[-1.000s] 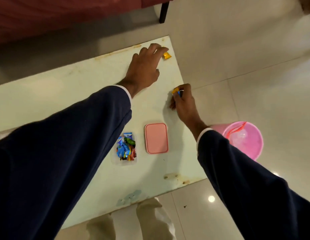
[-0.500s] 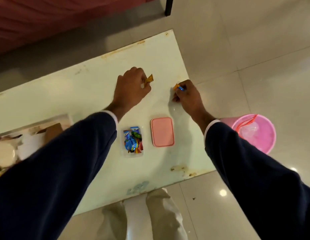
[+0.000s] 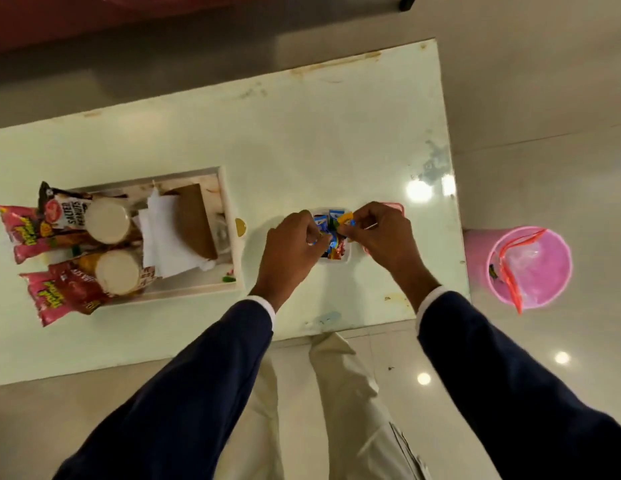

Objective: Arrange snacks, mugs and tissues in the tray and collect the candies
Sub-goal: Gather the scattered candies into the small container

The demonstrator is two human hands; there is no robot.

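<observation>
We are looking straight down at both hands meeting over the small clear candy box (image 3: 331,252) on the pale green table (image 3: 302,140). The left hand (image 3: 290,251) is curled at the box's left edge, fingertips pinched together over the wrappers (what exactly sits in that pinch we cannot tell). The right hand (image 3: 382,237) comes in from the other side, thumb and forefinger closed on a yellow-orange candy (image 3: 346,218) held just above the box's far corner. Inside the box lies a heap of blue, red and green wrapped candies (image 3: 333,242); their print is too small to read. The pink lid (image 3: 397,206) peeks out from behind the right hand.

Off to the left sits the white tray (image 3: 233,202), already loaded: two upturned mugs (image 3: 108,221), white tissues (image 3: 163,233) with a brown piece on top, and snack packets (image 3: 35,233). One packet (image 3: 70,211) clearly reads "SALTED PEANUTS"; the pink ones carry yellow lettering we cannot make out. A small yellow round object (image 3: 240,227) lies just beside the tray's right wall.

On the floor to the right stands a pink bucket (image 3: 529,268).
</observation>
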